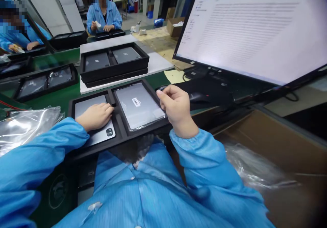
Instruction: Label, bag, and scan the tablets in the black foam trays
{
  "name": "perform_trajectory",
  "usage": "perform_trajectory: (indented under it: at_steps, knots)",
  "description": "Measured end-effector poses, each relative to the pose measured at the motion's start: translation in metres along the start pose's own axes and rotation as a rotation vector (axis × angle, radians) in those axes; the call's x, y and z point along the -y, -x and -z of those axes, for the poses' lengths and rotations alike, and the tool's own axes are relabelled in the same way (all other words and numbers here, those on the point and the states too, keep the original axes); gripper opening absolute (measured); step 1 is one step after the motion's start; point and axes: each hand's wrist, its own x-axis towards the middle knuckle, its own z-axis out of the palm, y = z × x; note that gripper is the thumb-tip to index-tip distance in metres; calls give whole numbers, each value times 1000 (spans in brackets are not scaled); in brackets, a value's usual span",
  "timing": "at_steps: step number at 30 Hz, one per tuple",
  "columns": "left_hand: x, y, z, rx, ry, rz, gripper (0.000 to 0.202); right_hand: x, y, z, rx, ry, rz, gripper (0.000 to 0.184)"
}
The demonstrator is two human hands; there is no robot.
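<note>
A black two-slot tray (120, 132) lies right in front of me on the green belt. A bare grey tablet (102, 136) with a corner camera fills its left slot. My left hand (95, 116) rests palm down on that tablet, fingers curled loosely. The right slot holds a grey tablet in a clear bag (139, 106) with a small white label. My right hand (176, 109) is at that tablet's right edge, fingers closed in a pinch on the bag's edge or tray rim; I cannot make out which.
A stack of black trays (114, 67) with two tablets sits on a white board behind. More trays (46, 81) lie left. Clear bags (25, 125) are piled at my left. A monitor (252, 30) stands right, a mouse (199, 96) below it. Two people in blue coats work beyond.
</note>
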Motion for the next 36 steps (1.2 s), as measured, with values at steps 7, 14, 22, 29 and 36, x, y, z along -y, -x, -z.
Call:
perform_trajectory:
  at_steps: [7, 14, 22, 29, 36]
  knots:
    - [-106, -82, 43, 67, 165, 64, 37, -3, 17, 0, -70, -258, -163, 52]
    - [-114, -119, 37, 145, 388, 116, 36, -1, 28, 3, 55, -265, -200, 52]
    - [-39, -57, 7, -96, 1408, 639, 15, -17, -15, 14, 260, 40, -466, 30]
    - [-46, -38, -11, -250, 1645, 685, 28, -51, -56, -43, 415, 295, -544, 35]
    - [1, -32, -1, -670, 1646, 695, 11, -67, -60, -52, 423, 316, -506, 31]
